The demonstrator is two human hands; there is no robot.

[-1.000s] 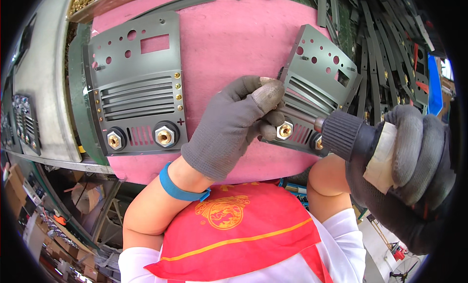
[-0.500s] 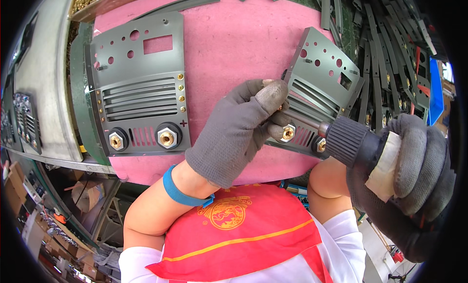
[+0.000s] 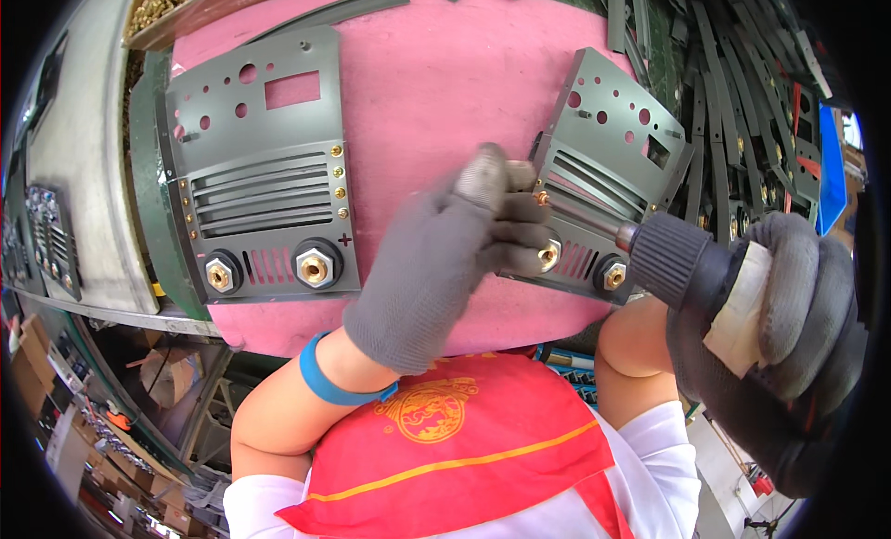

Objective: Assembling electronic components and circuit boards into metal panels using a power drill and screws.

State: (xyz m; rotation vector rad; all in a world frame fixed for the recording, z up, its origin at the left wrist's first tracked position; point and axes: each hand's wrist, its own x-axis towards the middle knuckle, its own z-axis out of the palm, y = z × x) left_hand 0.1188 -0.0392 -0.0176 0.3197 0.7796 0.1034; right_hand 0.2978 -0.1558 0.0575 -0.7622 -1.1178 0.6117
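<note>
My right hand (image 3: 789, 316), in a dark grey glove, grips a black electric screwdriver (image 3: 677, 261) wrapped with pale tape. Its long bit points left across the right-hand grey metal panel (image 3: 613, 121), with a small brass screw (image 3: 541, 198) at the tip. Close beside that screw is my gloved left hand (image 3: 436, 251), fingers curled and thumb raised, partly smeared by motion; whatever lies inside it is hidden. The panel lies tilted, with slots, holes and two brass-nut terminals (image 3: 613, 275). A second grey panel (image 3: 255, 159), with brass screws along both sides, lies at left.
Both panels rest on a pink mat (image 3: 418, 84). A box of small brass parts (image 3: 167, 6) stands at the far left. Dark metal strips and panels (image 3: 733, 121) are heaped at far right, beside a blue bin (image 3: 832, 168). A pale metal surface (image 3: 83, 149) extends at left.
My left hand has drawn slightly left from the bit tip, its thumb lifting. The brass screw at the tip now shows. The screwdriver has shifted only a little.
</note>
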